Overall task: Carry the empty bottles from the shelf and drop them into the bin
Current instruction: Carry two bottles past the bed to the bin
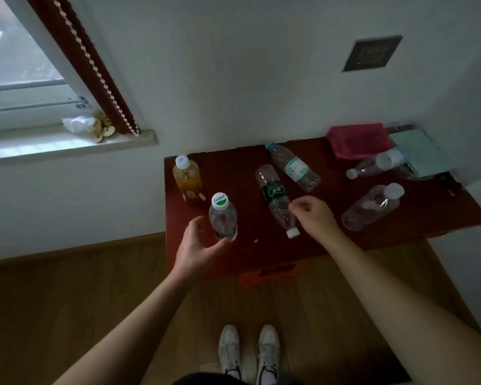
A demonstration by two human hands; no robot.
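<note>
Six bottles sat on the dark red cabinet top [331, 240]. Left hand [199, 250] was spread wide, cupped around the base of an upright clear bottle with green-white cap [222, 216], fingers not fully closed; contact could not be told for sure. Just beyond it stood an amber tea bottle [187, 180]. Right hand [314, 215] was half curled, holding nothing, fingertips just beside a lying bottle with dark green label [275, 198]. Past that hand lay a pale-label bottle [295, 168]; to its right lay two clear bottles, one near [372, 207], one farther [376, 165]. Red cloth [358, 140] lay at the far right corner.
</note>
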